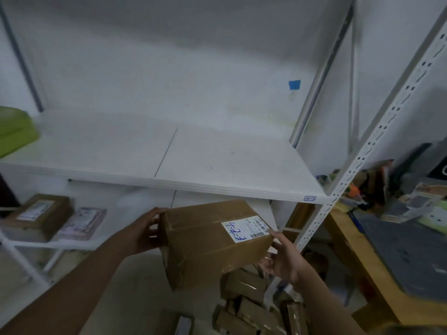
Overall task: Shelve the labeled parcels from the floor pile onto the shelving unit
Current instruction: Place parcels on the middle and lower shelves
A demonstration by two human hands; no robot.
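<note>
A white wall backs a white shelving unit [377, 139] with perforated uprights; a scrap of blue tape [294, 84] sticks to the wall. The wide upper shelf [217, 153] is bare across its middle, with something green [14, 131] at its far left end, too blurred to name. On the lower shelf [72, 244] a brown parcel [41, 213] and a flat pale packet [82, 223] lie side by side.

The cardboard box [208, 243] is held in the air, just below the front edge of the upper shelf and above the floor pile [254, 308] of brown parcels. Its white label [245, 228] faces up, with blue handwriting on it. The left hand [145, 230] grips the box's left end, fingers curled round the edge. The right hand [280, 257] cups the lower right corner, thumb up beside the label and fingers apparently curled underneath. At the right stands a cluttered wooden table [358, 257].
</note>
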